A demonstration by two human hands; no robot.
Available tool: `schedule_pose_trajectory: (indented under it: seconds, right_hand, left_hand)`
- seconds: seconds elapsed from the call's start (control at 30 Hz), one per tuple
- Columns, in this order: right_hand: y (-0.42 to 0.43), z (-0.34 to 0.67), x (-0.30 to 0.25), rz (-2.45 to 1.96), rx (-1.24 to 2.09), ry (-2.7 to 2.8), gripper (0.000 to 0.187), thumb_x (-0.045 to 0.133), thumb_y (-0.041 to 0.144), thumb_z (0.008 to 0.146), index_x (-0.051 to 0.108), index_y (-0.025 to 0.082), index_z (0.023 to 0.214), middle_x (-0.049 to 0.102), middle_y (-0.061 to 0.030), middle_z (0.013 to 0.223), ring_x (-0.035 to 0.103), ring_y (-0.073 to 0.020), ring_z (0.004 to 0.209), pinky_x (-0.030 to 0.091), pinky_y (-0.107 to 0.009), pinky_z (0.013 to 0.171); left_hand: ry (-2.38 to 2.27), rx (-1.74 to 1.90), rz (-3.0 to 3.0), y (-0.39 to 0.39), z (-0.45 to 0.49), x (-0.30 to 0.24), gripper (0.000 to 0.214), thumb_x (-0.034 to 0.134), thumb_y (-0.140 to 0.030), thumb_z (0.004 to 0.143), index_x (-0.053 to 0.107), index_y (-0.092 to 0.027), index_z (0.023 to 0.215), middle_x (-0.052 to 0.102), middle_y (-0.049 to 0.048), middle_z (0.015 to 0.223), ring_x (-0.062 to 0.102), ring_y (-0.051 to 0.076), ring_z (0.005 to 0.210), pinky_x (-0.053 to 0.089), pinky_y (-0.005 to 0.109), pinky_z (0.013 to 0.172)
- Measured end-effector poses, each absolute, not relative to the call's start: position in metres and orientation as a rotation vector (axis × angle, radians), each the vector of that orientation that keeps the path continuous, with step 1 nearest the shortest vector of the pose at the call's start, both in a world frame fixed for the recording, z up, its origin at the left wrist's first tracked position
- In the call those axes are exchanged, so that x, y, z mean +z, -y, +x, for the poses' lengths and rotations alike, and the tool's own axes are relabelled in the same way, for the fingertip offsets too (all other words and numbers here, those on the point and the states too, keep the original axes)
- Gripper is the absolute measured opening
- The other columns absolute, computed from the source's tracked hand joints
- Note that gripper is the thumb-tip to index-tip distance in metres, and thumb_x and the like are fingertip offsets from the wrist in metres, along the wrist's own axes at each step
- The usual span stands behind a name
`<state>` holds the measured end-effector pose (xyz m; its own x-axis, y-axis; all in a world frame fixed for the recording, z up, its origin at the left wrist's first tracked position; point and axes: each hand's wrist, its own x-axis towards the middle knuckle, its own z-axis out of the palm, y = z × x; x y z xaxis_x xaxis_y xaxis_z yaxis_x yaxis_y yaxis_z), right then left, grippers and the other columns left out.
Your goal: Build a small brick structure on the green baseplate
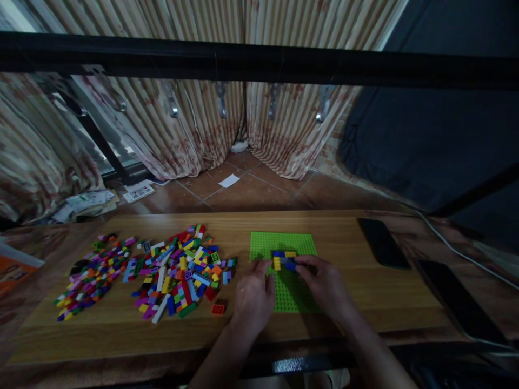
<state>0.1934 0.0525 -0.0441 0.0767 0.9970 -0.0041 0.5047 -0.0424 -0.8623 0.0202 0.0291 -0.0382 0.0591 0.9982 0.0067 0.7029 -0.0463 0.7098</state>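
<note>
Now, plate (288,292): green, studded and thin, lying flat on the worktop (385,294); likely stiff but light, so a sideways push could slide it; best held by its edges.
Cluster (285,255): yellow and blue bricks at the plate's upper middle; probably hard, light plastic, tough enough for firm pressure.
Blue brick (291,265): over the plate's middle, at the cluster's near right; whether it is fully seated cannot be told. Smooth sides may feel a little slick, so its two opposite sides, clear of the studs, look the surest hold.
Right grip (324,281): narrow, thumb and fingertip closed on the right end of the blue brick.
Left grip (253,297): over the plate's left edge, fingertips beside the yellow end of the cluster; whether they touch or pinch cannot be told.
Large pile (178,275): loose mixed bricks left of the plate; single bricks should lift easily, long ones best by the middle.
Small pile (95,278): smaller pieces, farther left of the plate; fiddly, calling for a fingertip pinch.
Phone (383,243): right of the plate, well apart.
</note>
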Motion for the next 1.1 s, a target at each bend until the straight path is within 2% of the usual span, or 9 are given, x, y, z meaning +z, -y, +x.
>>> schedule_pose_trajectory:
  seconds: [0.13,0.27,0.53,0.7,0.83,1.0,1.1]
  right_hand:
    - [-0.057,0.191,-0.044,-1.653,0.810,1.596,0.022,0.055,0.033,0.078,0.070,0.020,0.086,0.074,-0.0076,0.089,0.068,-0.0230,0.084,0.051,-0.037,0.080]
    - [-0.055,0.193,-0.043,-1.637,0.817,1.600,0.023,0.055,0.034,0.077,0.070,0.020,0.087,0.074,-0.0069,0.090,0.067,-0.0226,0.084,0.050,-0.037,0.081]
    - [-0.050,0.178,-0.038,-1.567,1.156,1.431,0.033,0.067,0.048,0.069,0.071,0.022,0.088,0.073,-0.0050,0.092,0.066,-0.0228,0.085,0.050,-0.034,0.080]
    - [-0.048,0.159,-0.035,-1.524,1.285,1.408,0.038,0.068,0.052,0.068,0.070,0.020,0.088,0.073,-0.0064,0.091,0.066,-0.0211,0.078,0.053,-0.030,0.070]
    - [-0.047,0.146,-0.035,-1.568,1.212,1.409,0.041,0.068,0.055,0.068,0.070,0.019,0.088,0.073,-0.0053,0.084,0.067,-0.0209,0.074,0.054,-0.029,0.067]
    - [-0.053,0.127,-0.040,-1.632,1.020,1.490,0.038,0.064,0.054,0.072,0.071,0.021,0.090,0.073,-0.0062,0.082,0.068,-0.0233,0.072,0.053,-0.033,0.065]
    - [-0.058,0.101,-0.042,-1.563,0.933,1.611,0.033,0.062,0.049,0.076,0.071,0.022,0.092,0.074,-0.0065,0.088,0.068,-0.0249,0.080,0.053,-0.037,0.075]
  left_hand:
    - [-1.671,0.686,1.850,-0.028,0.021,-0.038,0.033,0.044,-0.017,0.088,0.059,-0.020,0.116,0.064,0.0086,0.115,0.064,0.021,0.098,0.050,0.033,0.087]
    - [-1.681,0.693,1.805,-0.027,0.022,-0.038,0.032,0.045,-0.017,0.087,0.060,-0.020,0.115,0.063,0.0090,0.114,0.064,0.021,0.095,0.050,0.036,0.087]
    - [-1.456,1.021,1.755,-0.017,0.021,-0.031,0.045,0.052,-0.018,0.083,0.052,-0.022,0.128,0.061,0.0071,0.121,0.058,0.020,0.110,0.047,0.033,0.098]
    - [-1.399,1.038,1.775,-0.019,0.006,-0.026,0.025,0.048,-0.017,0.087,0.064,-0.020,0.106,0.067,0.0038,0.097,0.062,0.018,0.094,0.051,0.029,0.085]
    - [-1.517,1.015,1.775,-0.015,-0.008,-0.022,0.016,0.053,-0.026,0.087,0.066,-0.020,0.093,0.067,0.0030,0.089,0.062,0.018,0.086,0.051,0.029,0.078]
    - [-1.652,1.074,1.689,-0.009,-0.029,-0.013,0.021,0.049,-0.032,0.090,0.066,-0.023,0.098,0.069,0.0028,0.091,0.063,0.017,0.084,0.050,0.028,0.079]
    - [-1.794,1.131,1.568,-0.012,-0.060,-0.008,0.022,0.049,-0.032,0.090,0.066,-0.023,0.101,0.069,0.0032,0.094,0.064,0.016,0.081,0.050,0.027,0.076]
